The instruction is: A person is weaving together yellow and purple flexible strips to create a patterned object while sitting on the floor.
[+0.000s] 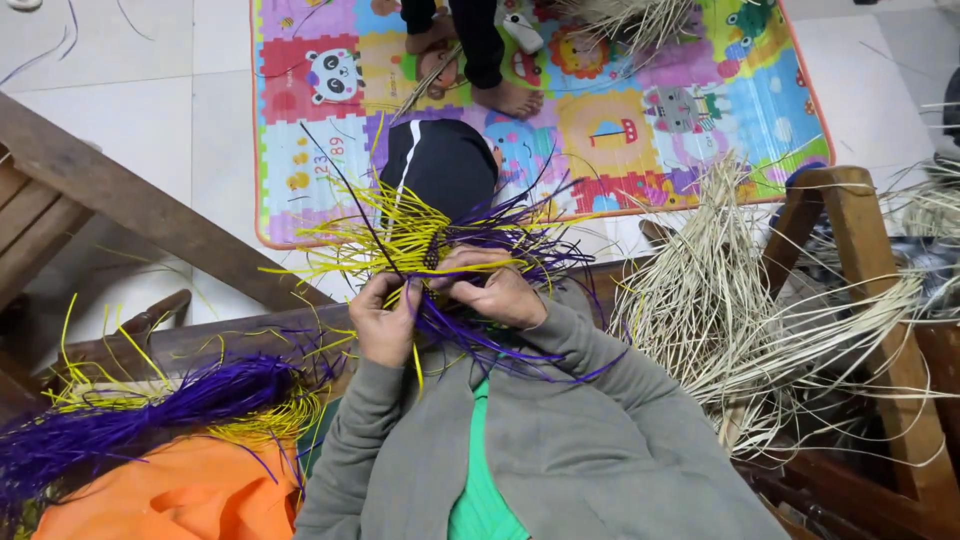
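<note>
Carefully, the left hand (383, 325) and right hand (497, 290) are pinching the yellow-and-purple woven strips (440, 245); keeping each grip tight should be holding the weave even.

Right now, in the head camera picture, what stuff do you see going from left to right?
Orange cloth → purple strand bundle → left hand → right hand → pale straw pile → wooden frame.

Yellow and purple strands (450, 245) fanning out at centre, purple and yellow bundle (140, 410) lying near left over orange cloth (180, 495), pale straw heap (720, 310) spreading right, multicoloured cartoon-animal play mat (620, 110) showing far, grey sleeves (600, 440) framing green shirt (480, 490).
</note>
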